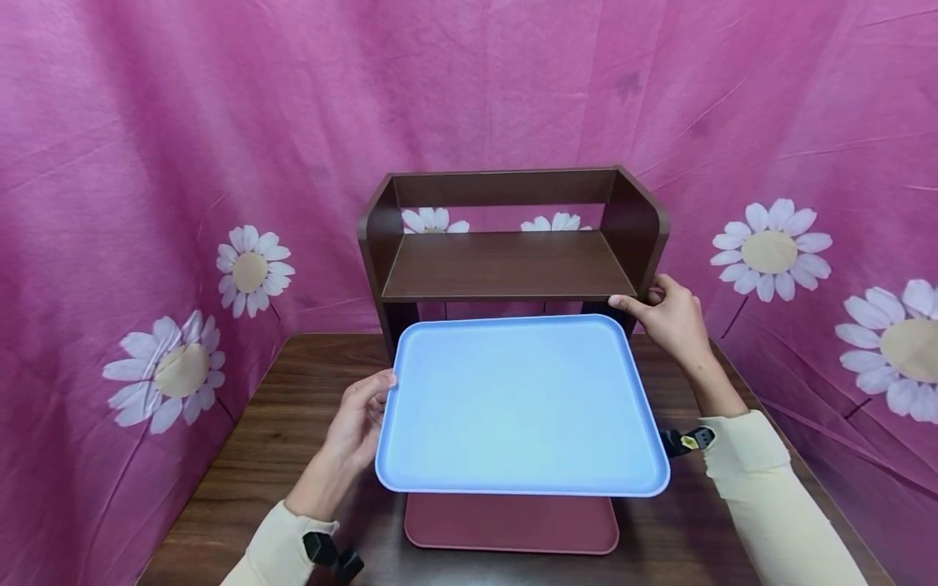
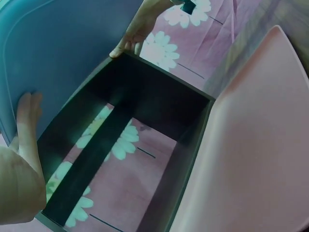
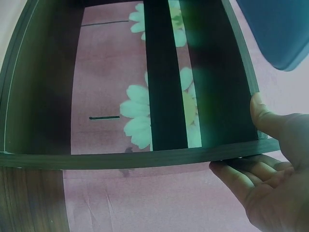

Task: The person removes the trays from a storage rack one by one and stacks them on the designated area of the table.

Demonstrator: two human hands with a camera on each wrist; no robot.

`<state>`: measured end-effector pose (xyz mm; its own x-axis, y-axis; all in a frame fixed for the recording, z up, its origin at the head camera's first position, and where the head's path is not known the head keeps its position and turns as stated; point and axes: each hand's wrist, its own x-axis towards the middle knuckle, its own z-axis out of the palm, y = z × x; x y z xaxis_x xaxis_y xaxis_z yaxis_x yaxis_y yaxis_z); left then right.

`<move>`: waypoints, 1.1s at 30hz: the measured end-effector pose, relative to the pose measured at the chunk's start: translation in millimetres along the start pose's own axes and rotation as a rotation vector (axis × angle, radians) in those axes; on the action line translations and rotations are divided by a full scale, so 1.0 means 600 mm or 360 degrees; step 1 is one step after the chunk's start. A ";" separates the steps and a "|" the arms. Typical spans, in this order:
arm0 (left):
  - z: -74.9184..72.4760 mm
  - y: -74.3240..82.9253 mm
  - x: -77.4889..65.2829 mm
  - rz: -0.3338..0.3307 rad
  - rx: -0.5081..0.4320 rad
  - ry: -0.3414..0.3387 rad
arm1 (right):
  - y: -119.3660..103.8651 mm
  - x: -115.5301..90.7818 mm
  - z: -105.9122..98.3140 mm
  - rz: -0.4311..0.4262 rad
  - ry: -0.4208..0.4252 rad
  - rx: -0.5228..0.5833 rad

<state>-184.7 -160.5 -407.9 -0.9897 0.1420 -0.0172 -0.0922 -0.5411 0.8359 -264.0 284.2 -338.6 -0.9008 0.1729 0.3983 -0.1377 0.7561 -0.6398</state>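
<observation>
A light blue tray is held up above the table, tilted toward me. My left hand grips its left edge, thumb on the rim and fingers beneath; the left wrist view shows those fingers against the underside. Behind the tray stands a dark brown two-tier desk shelf. My right hand grips its right side at the middle board, with the thumb on the board's front edge. In the right wrist view the other fingers lie along the outside of the side panel. The blue tray hides the shelf's lower front.
A dark pink tray lies on the wooden table, partly covered from view by the blue one. Pink cloth with large white daisies hangs behind and on both sides. Each wrist wears a black strap device.
</observation>
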 end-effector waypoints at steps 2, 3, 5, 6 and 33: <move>-0.004 -0.005 0.000 -0.0004 0.0002 0.0016 | 0.000 0.000 0.000 0.0002 0.0002 0.0010; -0.005 -0.007 0.000 -0.0009 0.0003 0.0021 | 0.000 0.000 0.000 0.0002 0.0002 0.0014; -0.009 -0.012 0.000 -0.0016 0.0005 0.0031 | 0.000 0.001 0.000 -0.0001 0.0008 0.0020; -0.010 -0.014 0.001 -0.0018 0.0008 0.0037 | 0.000 0.001 0.001 -0.0004 0.0010 0.0019; -0.057 -0.079 0.002 -0.0058 0.0076 0.0109 | -0.003 -0.001 -0.003 0.0023 -0.0035 0.0011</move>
<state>-185.4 -163.1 -466.3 -0.9911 0.1030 -0.0845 -0.1248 -0.4963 0.8592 -262.5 284.3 -336.5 -0.9115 0.1700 0.3745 -0.1272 0.7494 -0.6498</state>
